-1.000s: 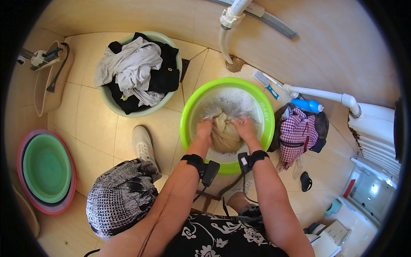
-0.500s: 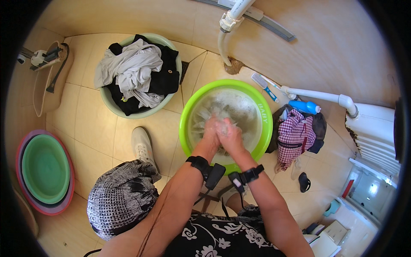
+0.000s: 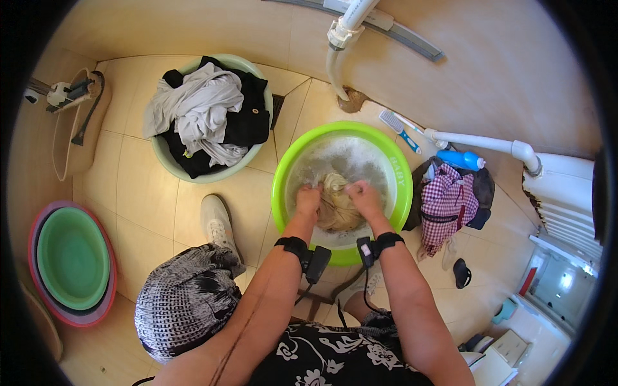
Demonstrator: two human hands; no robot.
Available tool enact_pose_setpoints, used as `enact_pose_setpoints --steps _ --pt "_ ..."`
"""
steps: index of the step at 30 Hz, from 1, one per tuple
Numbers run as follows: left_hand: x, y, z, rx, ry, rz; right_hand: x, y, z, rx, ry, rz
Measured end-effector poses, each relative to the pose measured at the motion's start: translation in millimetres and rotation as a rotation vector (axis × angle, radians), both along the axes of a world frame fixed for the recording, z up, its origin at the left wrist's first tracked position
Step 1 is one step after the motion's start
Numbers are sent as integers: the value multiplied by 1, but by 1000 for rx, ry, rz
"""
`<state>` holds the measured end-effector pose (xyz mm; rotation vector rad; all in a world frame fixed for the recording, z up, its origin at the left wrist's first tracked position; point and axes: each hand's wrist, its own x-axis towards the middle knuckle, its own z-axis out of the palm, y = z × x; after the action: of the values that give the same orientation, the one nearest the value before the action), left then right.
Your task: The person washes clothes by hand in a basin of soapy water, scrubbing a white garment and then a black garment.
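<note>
A lime-green basin (image 3: 280, 225) holds cloudy, sudsy water. In it a wet beige garment (image 3: 338, 211) lies bunched and partly under the water, so its kind cannot be made out. My left hand (image 3: 308, 199) is closed on the garment's left side, low in the basin. On the opposite side my right hand (image 3: 365, 197) has its fingers curled round the cloth's edge. The hands are apart, with the folded top of the garment between them. Foam lies along the basin's far and right parts.
A pale green basin (image 3: 162, 154) piled with grey and black clothes stands far left. Nested basins (image 3: 74, 257) are at the left. A scrubbing brush (image 3: 400, 132), blue bottle (image 3: 461, 159) and checked cloth (image 3: 444, 199) lie right, near a white pipe (image 3: 476, 141) and radiator (image 3: 565, 186).
My hands were together in splashing water near the basin's middle. Now they are spread apart, and the beige garment shows between them. The splashing has died down.
</note>
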<state>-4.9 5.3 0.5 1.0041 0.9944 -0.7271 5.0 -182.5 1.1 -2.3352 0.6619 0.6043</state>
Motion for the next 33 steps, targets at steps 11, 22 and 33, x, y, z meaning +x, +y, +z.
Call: enact_pose_setpoints --steps 11,22,33 --pt "9 -3 14 -479 -147 535 -8 94 118 673 -244 355" --pt "25 1 46 -439 14 254 4 -9 -5 216 -39 -12" --pt "11 5 12 -67 -1 172 -8 13 -4 92 -233 -163"
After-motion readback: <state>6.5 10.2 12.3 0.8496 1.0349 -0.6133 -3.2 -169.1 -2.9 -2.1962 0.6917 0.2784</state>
